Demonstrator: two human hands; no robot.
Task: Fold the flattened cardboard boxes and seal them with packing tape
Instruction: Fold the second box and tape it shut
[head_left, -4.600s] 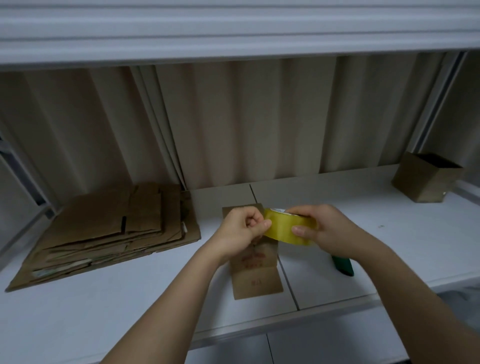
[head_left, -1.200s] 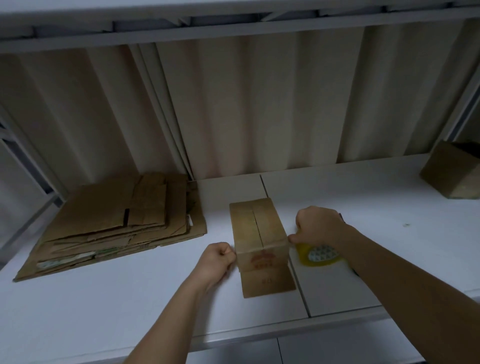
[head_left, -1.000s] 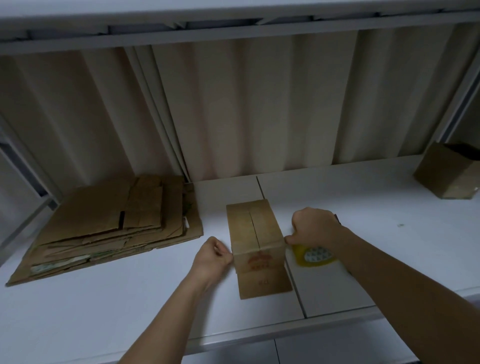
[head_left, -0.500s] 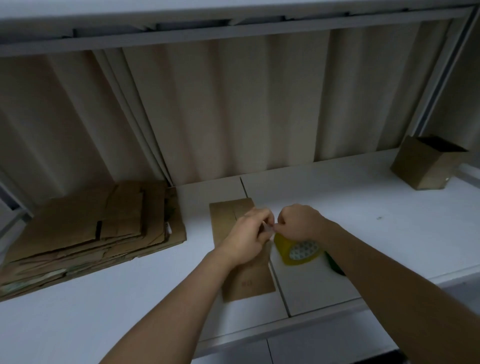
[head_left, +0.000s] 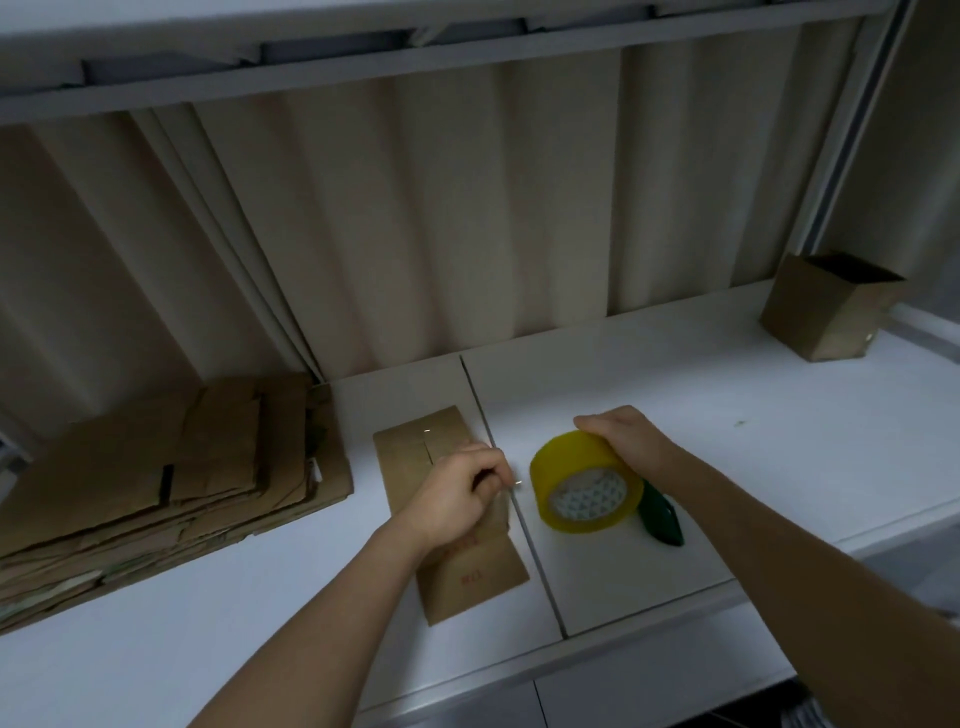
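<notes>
Two hands were seen low in the frame above a white surface (head_left: 727, 395). The left hand (head_left: 457, 499) was curled over a small brown cardboard box (head_left: 467, 571) at lower centre, thumb and forefinger pinched together at what appeared to be a thin strip of tape; the strip itself was too faint to be made out with certainty. The box was seen with its top flaps closed, a narrow seam running along the top face (head_left: 426, 447), and faint red printing on the near face. The right hand (head_left: 623, 447) was wrapped over the top of a roll of yellow packing tape (head_left: 584, 483), just right of the box, the roll tilted so that its patterned white core faced the camera. A dark green object (head_left: 660, 519) was seen lying on the surface just beside the roll, partly hidden behind it. A stack of flattened cardboard boxes (head_left: 171, 467) was seen at centre left, well apart from the hands. An open-topped cardboard box (head_left: 826, 312) was seen at the right edge, in front of a pale curtain (head_left: 415, 234).
</notes>
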